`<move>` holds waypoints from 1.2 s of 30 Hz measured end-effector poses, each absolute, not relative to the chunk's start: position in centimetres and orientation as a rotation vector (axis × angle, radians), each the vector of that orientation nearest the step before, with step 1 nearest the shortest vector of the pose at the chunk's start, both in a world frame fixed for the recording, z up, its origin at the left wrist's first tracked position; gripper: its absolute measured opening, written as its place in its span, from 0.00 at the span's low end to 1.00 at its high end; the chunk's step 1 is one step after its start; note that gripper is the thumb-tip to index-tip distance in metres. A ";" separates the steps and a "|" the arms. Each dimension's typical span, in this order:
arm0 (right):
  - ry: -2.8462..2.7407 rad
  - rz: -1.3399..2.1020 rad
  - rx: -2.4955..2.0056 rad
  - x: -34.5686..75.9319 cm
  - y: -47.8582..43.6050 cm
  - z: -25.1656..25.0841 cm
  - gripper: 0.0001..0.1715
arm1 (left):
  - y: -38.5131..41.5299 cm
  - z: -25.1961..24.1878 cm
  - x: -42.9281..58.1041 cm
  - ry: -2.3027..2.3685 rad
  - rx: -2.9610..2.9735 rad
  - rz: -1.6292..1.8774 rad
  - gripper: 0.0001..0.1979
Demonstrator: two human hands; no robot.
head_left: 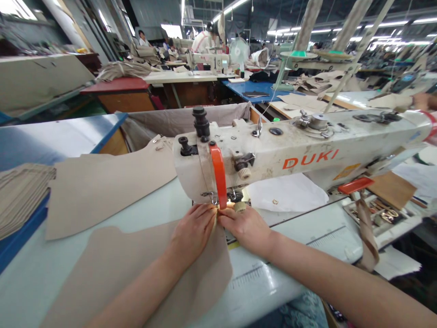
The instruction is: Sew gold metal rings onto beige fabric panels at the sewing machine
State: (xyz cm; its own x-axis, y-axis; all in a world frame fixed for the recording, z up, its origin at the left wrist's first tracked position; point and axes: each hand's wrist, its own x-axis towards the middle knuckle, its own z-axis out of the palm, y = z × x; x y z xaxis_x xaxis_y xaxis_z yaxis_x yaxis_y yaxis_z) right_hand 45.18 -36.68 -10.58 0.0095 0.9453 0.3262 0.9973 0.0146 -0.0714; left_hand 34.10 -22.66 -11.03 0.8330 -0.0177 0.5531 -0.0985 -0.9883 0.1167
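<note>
An industrial sewing machine (pixel 273 141) with a red lever guard stands in front of me. Right at its needle area, my left hand (pixel 193 230) has its fingers closed together on the edge of a beige fabric piece (pixel 119 259). My right hand (pixel 247 228) pinches the same edge from the other side, thumb close to the left fingertips. The piece spreads over the pale machine table toward me, partly under my left forearm. The needle and the exact stitching spot are hidden by the guard and my fingers.
Another beige panel (pixel 112 187) lies left of the machine, and a stack of cut pieces (pixel 23 196) sits farther left. Behind the needle lies white material (pixel 288 193) with a small metal ring. A parts tray (pixel 382 214) stands at right. Several people work in the background.
</note>
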 end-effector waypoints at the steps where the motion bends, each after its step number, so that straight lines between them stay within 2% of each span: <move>1: -2.015 -0.248 -2.007 45.2 -36.7 -10.5 0.07 | -22.6 -11.1 34.1 -0.083 2.875 0.865 0.14; 36: -2.017 -0.262 -2.055 44.9 -37.0 -10.3 0.06 | -22.7 -11.4 33.5 -0.035 2.855 0.734 0.16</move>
State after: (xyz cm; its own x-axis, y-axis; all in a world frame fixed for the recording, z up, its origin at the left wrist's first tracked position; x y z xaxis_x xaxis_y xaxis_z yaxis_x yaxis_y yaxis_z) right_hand 44.87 -37.01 -10.33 0.0257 0.9538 0.2993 0.9986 -0.0107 -0.0516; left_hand 33.46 -22.71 -11.42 0.8767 0.0253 0.4803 -0.0707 -0.9810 0.1807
